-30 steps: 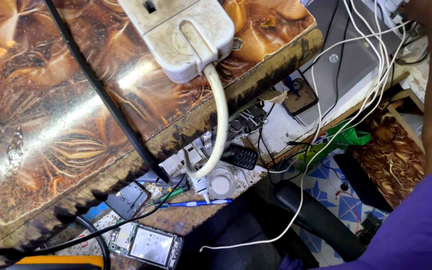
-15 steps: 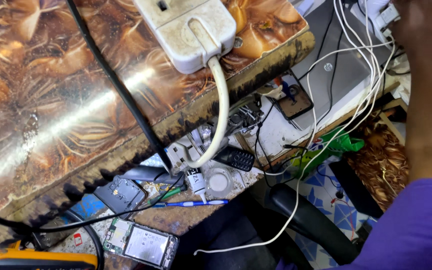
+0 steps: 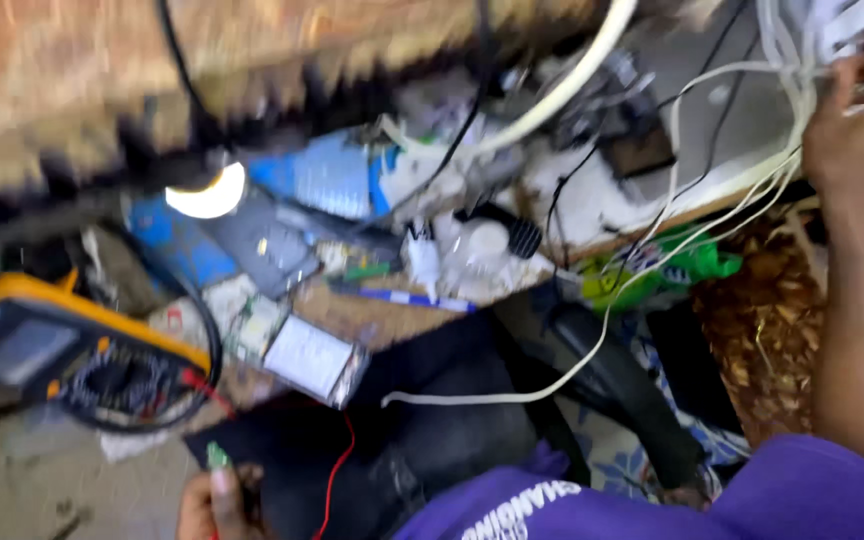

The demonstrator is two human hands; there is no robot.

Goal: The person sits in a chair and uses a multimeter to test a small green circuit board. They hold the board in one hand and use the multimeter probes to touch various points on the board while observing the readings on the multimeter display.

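Fingers (image 3: 852, 75) of the right hand (image 3: 857, 130) were clenched around a bundle of white cables (image 3: 787, 95) at the upper right, above the cluttered tabletop (image 3: 352, 310). Low down, the left hand (image 3: 210, 505) pinched a small green piece (image 3: 217, 457) beside a red wire (image 3: 337, 470), near the yellow multimeter (image 3: 62, 350).

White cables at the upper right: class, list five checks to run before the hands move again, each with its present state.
1. Right hand has hold of the white cables: ok.
2. Which cable is gripped: cannot tell, blurred.
3. Left hand grips a small green-tipped piece: ok.
4. Red lead free of snags: cannot tell.
5. Yellow multimeter lies flat on the bench: ok.
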